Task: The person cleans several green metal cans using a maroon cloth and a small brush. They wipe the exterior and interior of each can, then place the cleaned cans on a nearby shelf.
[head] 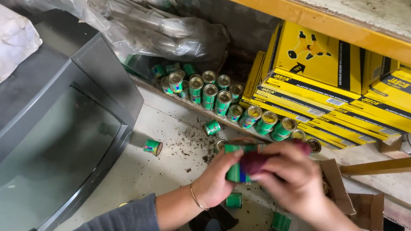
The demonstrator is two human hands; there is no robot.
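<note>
My left hand (217, 182) grips a small green tin can (234, 166) in the lower middle of the view. My right hand (290, 176) presses a dark red cloth (253, 163) against that can, fingers curled around it. A gold bangle sits on my left wrist. Just behind my hands, several more green cans (216, 95) stand in rows on a low shelf ledge. Two cans lie tipped on the pale floor, one (152, 147) to the left and one (212, 127) nearer the ledge.
An old grey television (49, 135) fills the left side. Yellow flat boxes (319, 84) are stacked at the right under a yellow shelf edge (323, 21). Crumpled plastic bags (140, 27) lie behind the cans. Torn cardboard (351, 198) and dirt crumbs lie on the floor.
</note>
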